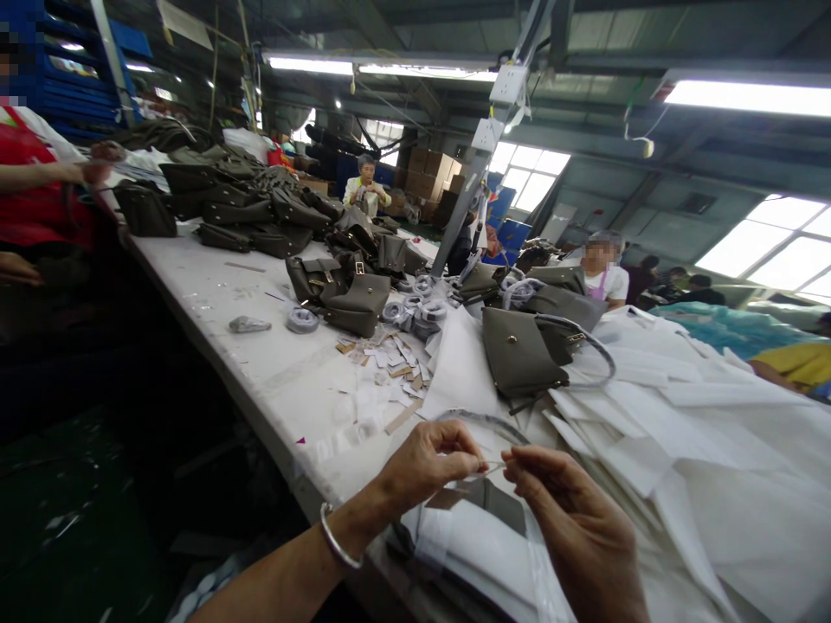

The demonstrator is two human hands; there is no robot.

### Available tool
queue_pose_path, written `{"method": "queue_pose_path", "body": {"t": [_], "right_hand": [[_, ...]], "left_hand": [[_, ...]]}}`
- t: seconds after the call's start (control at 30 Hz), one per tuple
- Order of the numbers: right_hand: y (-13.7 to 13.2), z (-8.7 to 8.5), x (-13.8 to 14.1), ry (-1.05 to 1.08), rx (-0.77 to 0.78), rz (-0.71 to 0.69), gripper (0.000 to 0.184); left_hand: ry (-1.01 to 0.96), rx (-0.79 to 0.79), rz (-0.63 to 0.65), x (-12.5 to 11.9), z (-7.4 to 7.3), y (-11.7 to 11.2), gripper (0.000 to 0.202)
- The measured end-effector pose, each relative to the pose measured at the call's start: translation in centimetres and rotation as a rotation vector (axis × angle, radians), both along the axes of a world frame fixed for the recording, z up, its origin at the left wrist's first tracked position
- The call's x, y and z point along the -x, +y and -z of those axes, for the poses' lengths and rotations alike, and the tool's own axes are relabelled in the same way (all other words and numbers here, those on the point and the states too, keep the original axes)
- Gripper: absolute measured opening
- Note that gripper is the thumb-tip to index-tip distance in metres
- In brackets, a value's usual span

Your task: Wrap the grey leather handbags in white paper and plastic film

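A thin pale string (495, 466) spans the short gap between my two hands. My left hand (428, 459), with a silver bangle at the wrist, pinches one end of it between thumb and forefinger. The other end is pinched in the fingertips of my right hand (577, 510). Below them, close to the table's front edge, lies a grey-green handbag (499, 504), partly covered by white and clear wrapping (477, 554). Its wrapped handle (486, 421) arches behind my fingers. My hands hide much of this bag.
Handbags (273, 208) are heaped along the white table (260, 372); another handbag (519, 346) stands beyond my right hand. Paper scraps (396, 359) and wrapped coils (302, 320) lie mid-table. White sheets (714, 467) pile up at right. A metal post (464, 208) rises behind. Co-workers surround the table.
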State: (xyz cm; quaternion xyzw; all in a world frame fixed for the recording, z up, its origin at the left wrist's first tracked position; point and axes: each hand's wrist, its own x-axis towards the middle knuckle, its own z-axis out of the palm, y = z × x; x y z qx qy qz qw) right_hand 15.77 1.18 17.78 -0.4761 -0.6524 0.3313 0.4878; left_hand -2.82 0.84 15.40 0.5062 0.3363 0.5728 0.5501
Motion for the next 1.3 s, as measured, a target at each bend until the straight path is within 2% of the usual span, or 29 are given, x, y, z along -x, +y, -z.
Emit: {"method": "queue_pose_path", "body": {"t": [0.17,0.27,0.37,0.53,0.63,0.73,0.8,0.87,1.0,1.1,1.2,1.3], "right_hand": [[0.5,0.4,0.3,-0.089,0.017,-0.088,0.034],[0.4,0.7,1.0,-0.183,0.034,-0.2,0.03],[0.1,1.2,1.5,-0.197,0.085,-0.301,0.024],[-0.1,2.3,1.8,0.106,0.377,-0.332,0.036],[0.1,2.9,2.0,0.231,0.476,-0.314,0.044],[0.4,3.2,2.1,0.339,0.502,-0.27,0.044],[0.5,3.1,2.0,0.385,0.487,-0.267,0.043],[0.5,3.0,1.8,0.407,0.47,-0.275,0.042],[0.4,2.7,1.6,0.411,0.469,-0.279,0.043],[0.1,2.8,1.7,0.386,0.535,-0.309,0.048],[0.0,3.4,1.7,0.281,0.605,-0.399,0.053],[-0.1,3.9,1.6,0.162,0.613,-0.466,0.055]], "left_hand": [[-0.057,-0.061,-0.047,0.0,0.2,-0.1,0.009],[0.018,-0.116,-0.123,-0.1,0.2,-0.3,0.014],[0.267,-0.228,-0.268,-0.2,0.7,-0.5,0.017],[0.701,-0.479,-0.548,-0.1,1.9,-0.1,0.012],[0.873,-0.617,-0.629,0.0,2.5,0.3,0.015],[1.012,-0.704,-0.667,0.2,3.1,0.8,0.02],[1.091,-0.675,-0.655,0.5,3.4,1.1,0.023],[1.095,-0.592,-0.591,0.8,3.3,1.1,0.022],[0.766,-0.437,-0.362,1.3,2.5,0.4,0.013],[0.546,-0.325,-0.215,1.3,1.6,-0.3,0.014],[0.462,-0.221,-0.145,1.2,1.0,-0.5,0.017],[0.442,-0.204,-0.133,1.3,0.7,-0.5,0.015]]}}
